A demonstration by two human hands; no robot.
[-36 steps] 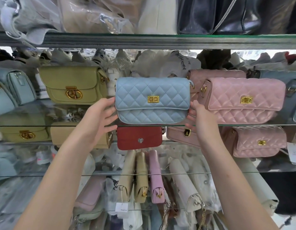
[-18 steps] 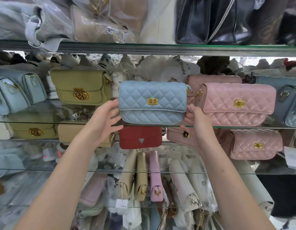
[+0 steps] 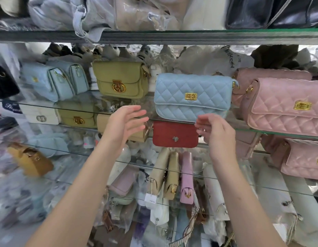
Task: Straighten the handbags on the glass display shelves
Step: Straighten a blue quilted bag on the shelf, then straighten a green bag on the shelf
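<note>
Standing upright on the middle glass shelf (image 3: 247, 129), the light blue quilted handbag with a gold clasp (image 3: 192, 97) faces front. It is between an olive-green flap handbag with a round gold buckle (image 3: 119, 81) on its left and a pink quilted handbag (image 3: 286, 107) just beside it on its right. A second ago each hand cupped one end of the blue bag; both have since let go. The left hand (image 3: 124, 123) has drawn back from the bag's left end and hangs apart from it, fingers straight and spread, holding nothing. The right hand (image 3: 217, 132) has dropped to the bag's lower right corner, fingers loosely curled and empty. Whether its fingertips (image 3: 203, 120) touch the bag's bottom edge cannot be told. Below, on the next shelf, a small red flap handbag with a silver heart clasp (image 3: 174, 134) shows between the two wrists.
</note>
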